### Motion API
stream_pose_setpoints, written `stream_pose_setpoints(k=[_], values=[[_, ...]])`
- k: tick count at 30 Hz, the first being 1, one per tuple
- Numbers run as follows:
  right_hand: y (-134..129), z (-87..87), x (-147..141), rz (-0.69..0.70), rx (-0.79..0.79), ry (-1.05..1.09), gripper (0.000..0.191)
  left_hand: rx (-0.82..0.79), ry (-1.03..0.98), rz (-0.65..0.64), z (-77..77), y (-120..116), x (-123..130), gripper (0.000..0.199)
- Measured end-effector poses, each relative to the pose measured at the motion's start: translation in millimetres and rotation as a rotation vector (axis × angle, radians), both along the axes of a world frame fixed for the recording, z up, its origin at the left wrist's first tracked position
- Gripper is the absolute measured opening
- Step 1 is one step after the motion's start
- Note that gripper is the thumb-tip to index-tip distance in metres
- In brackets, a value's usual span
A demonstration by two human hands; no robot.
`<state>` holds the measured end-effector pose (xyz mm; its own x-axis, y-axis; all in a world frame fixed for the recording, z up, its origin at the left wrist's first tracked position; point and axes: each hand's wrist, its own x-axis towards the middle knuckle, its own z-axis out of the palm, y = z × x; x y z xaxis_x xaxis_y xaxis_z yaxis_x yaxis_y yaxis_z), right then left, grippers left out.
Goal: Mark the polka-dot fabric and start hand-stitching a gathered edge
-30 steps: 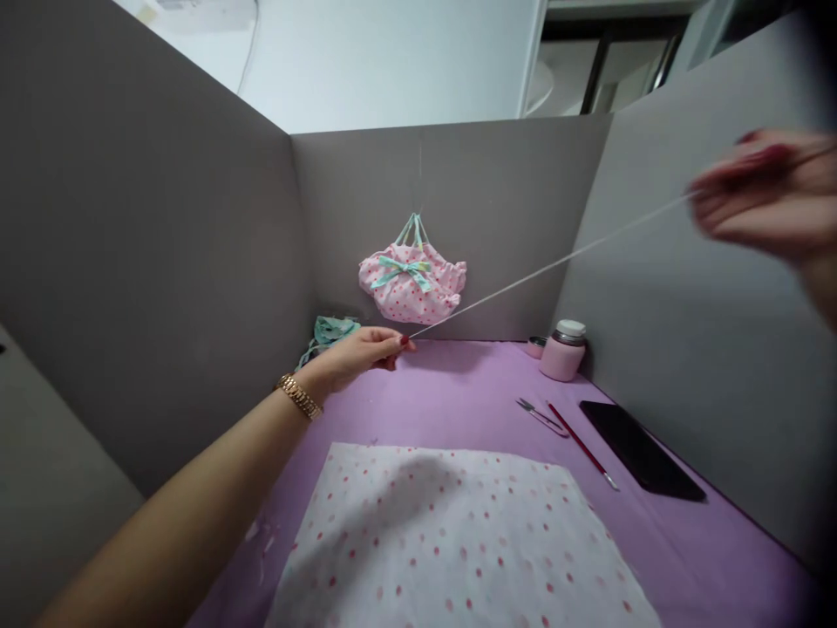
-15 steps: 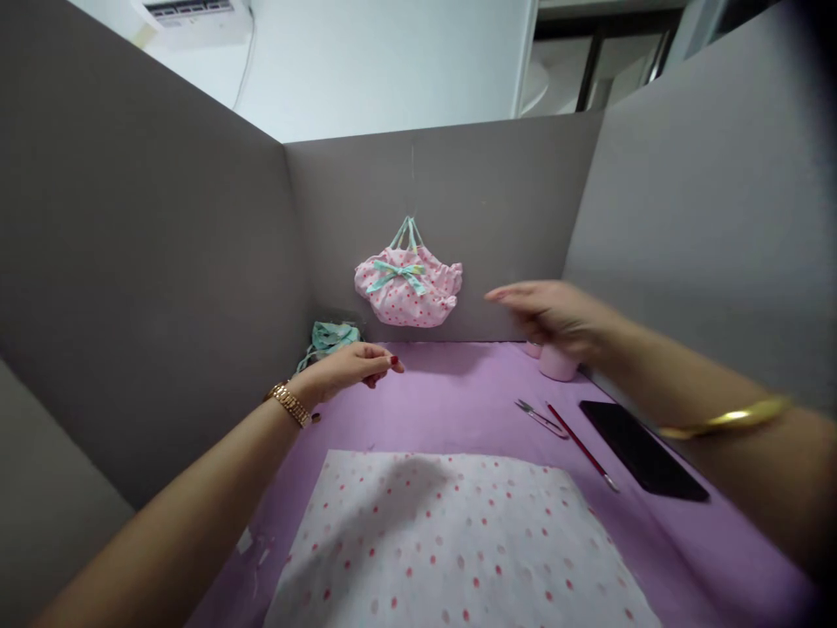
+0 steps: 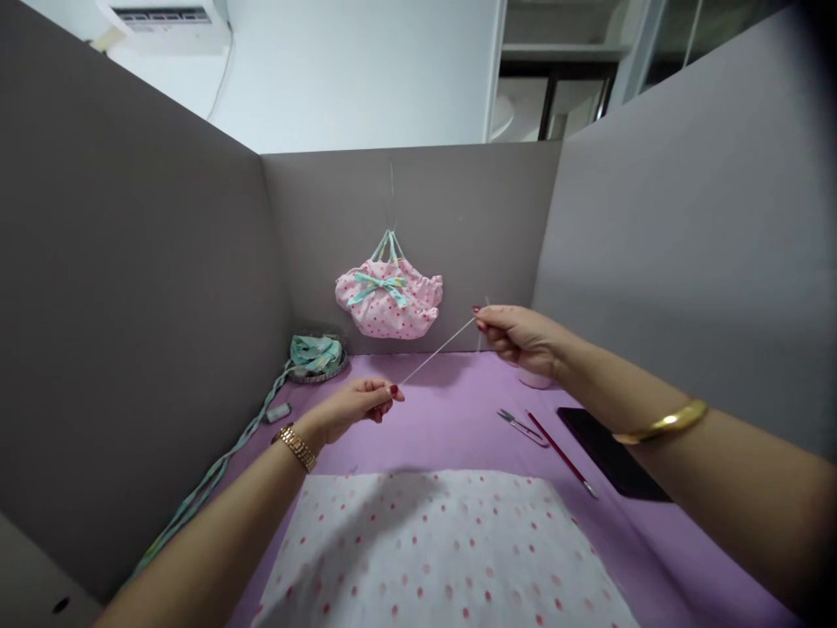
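A thin white thread [image 3: 438, 351] runs taut and slanting between my two hands above the table. My left hand [image 3: 363, 401], lower and near the middle, pinches one end between thumb and fingers. Higher up on the right, my right hand [image 3: 523, 336] is closed on the other part, and a short tail hangs beneath it. White cloth with pink and red dots [image 3: 445, 549] lies flat in front of me, below both hands. Whether a needle is on the thread I cannot make out.
A pink dotted garment [image 3: 392, 301] with a mint bow hangs on the back panel. Mint ribbon [image 3: 314, 356] sits in the left corner. On the right lie thread snips [image 3: 523, 427], a red pencil [image 3: 561, 453], a black phone [image 3: 611, 453] and a pink spool [image 3: 534, 378].
My right hand, blurred before, is now steady and closer to the left one in view. The thread now shows stretched between them. The view has shifted slightly.
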<state>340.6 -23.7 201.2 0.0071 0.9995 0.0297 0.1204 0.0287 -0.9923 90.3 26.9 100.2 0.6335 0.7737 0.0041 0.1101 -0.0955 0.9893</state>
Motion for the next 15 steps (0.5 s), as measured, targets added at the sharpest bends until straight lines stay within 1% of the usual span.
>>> stream_pose_setpoints(k=[3, 7, 9, 12, 15], values=[[4.6, 14.9, 22.7, -0.108, 0.013, 0.074, 0.031, -0.089, -0.022, 0.018, -22.6, 3.2, -3.1, 0.031], [10.6, 27.6, 47.1, -0.219, 0.041, 0.131, 0.034, -0.187, -0.050, 0.047, -39.9, -0.1, -8.5, 0.029], [13.4, 28.8, 55.4, -0.260, 0.053, 0.142, 0.034, -0.227, -0.077, 0.083, -45.8, -3.0, -11.4, 0.027], [16.6, 25.8, 62.3, -0.300, 0.055, 0.136, 0.034, -0.278, -0.155, 0.155, -53.3, -5.4, -14.6, 0.020], [19.1, 19.8, 65.7, -0.318, 0.059, 0.110, 0.032, -0.323, -0.311, 0.230, -54.7, -4.7, -16.2, 0.010]])
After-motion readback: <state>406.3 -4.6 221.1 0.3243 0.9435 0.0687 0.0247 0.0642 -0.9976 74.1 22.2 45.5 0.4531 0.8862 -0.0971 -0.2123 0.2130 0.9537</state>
